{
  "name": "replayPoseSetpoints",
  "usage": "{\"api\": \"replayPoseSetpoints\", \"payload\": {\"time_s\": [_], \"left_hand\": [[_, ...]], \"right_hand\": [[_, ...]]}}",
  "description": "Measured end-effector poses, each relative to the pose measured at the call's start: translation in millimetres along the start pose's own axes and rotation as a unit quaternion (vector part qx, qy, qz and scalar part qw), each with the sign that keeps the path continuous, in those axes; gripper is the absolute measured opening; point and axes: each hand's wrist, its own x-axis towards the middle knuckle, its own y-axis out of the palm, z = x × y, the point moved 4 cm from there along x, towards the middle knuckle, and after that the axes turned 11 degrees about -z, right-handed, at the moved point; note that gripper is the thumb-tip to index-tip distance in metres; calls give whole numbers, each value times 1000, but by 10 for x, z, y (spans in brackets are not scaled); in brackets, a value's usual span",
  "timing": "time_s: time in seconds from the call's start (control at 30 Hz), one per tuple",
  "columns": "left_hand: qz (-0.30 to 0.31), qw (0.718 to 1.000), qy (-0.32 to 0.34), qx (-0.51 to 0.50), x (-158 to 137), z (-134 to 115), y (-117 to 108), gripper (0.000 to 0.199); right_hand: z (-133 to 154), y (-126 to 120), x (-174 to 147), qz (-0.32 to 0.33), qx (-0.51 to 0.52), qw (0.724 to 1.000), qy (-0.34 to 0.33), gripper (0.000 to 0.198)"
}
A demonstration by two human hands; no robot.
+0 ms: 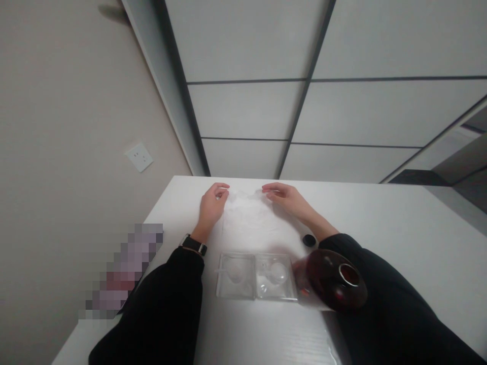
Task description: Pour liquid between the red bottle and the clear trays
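The left hand (215,200) and right hand (284,196) curl half-closed at far corners of the thin white sheet (251,220) — whether they pinch it, I cannot tell. It spreads between them, toward the body; uneven pulling could perhaps tear it.

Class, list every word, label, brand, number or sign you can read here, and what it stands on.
No text can be read.
White sheet: no lettering visible.
Dark red bottle, clear case, black cap: none legible.
Wall socket: none legible.
Pixelated patch at left: too blurred to read.
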Motion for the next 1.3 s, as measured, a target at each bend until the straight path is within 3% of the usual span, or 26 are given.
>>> {"api": "replayPoseSetpoints", "payload": {"time_s": [0.33,0.6,0.73,0.83,0.97,1.3], "left_hand": [[1,1000,5,7,-8,-3,1,17],[-22,995,62,70,-28,-123,-55,28],[59,972,180,136,-98,-260,29,30],[131,955,211,162,-155,-252,113,30],[181,929,255,199,-205,-201,168,36],[182,880,339,277,-246,-194,176,46]], "right_hand": [[-64,-57,45,-52,12,998,-23,27],[-90,-58,64,-62,-75,993,-73,28],[-60,-7,6,-27,-133,982,-130,25],[-61,31,-27,3,-172,971,-164,30],[-90,51,-44,31,-222,957,-186,37],[-73,71,-74,61,-290,933,-204,49]]}}
